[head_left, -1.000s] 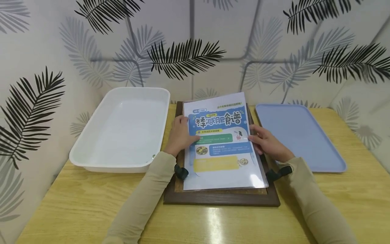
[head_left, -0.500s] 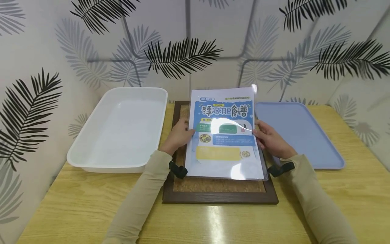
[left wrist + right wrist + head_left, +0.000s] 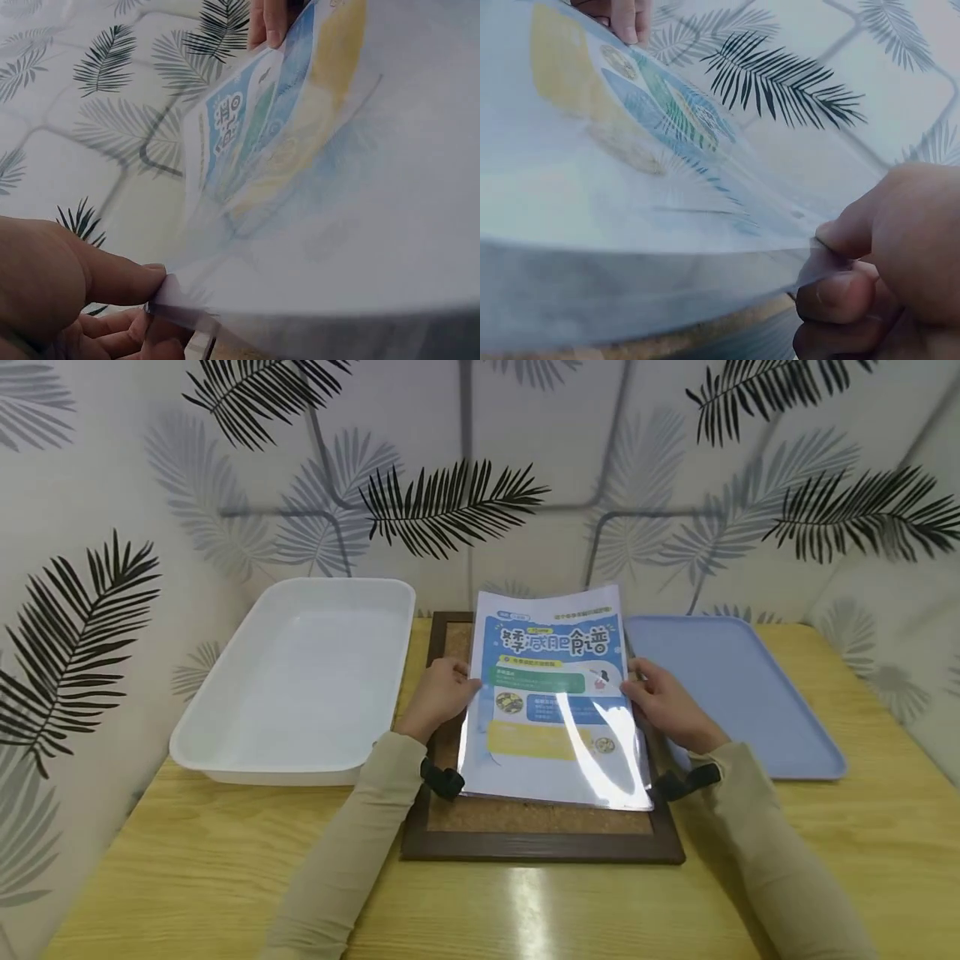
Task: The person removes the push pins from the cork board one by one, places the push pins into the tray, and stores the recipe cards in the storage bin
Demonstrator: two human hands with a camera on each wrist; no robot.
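A glossy laminated poster [image 3: 551,710], printed in blue, green and yellow with Chinese characters, is held over a brown-framed cork board [image 3: 540,818]. My left hand [image 3: 442,693] pinches the poster's left edge between thumb and fingers; in the left wrist view the thumb [image 3: 124,277] presses on top of the clear border. On the opposite edge my right hand [image 3: 667,702] pinches the sheet the same way, its thumb [image 3: 847,229] above and curled fingers below in the right wrist view. The sheet bows slightly and hides most of the cork.
To the left stands a deep white plastic tray [image 3: 300,685]. A flat blue tray [image 3: 735,693] lies to the right, partly behind my right hand. Both rest on a wooden table [image 3: 225,852], with a leaf-patterned cloth [image 3: 540,435] behind it.
The poster was lifted off the board and shifted slightly right and away, then came down a little. Both hands kept hold of its edges, and the left moved slightly rightward.
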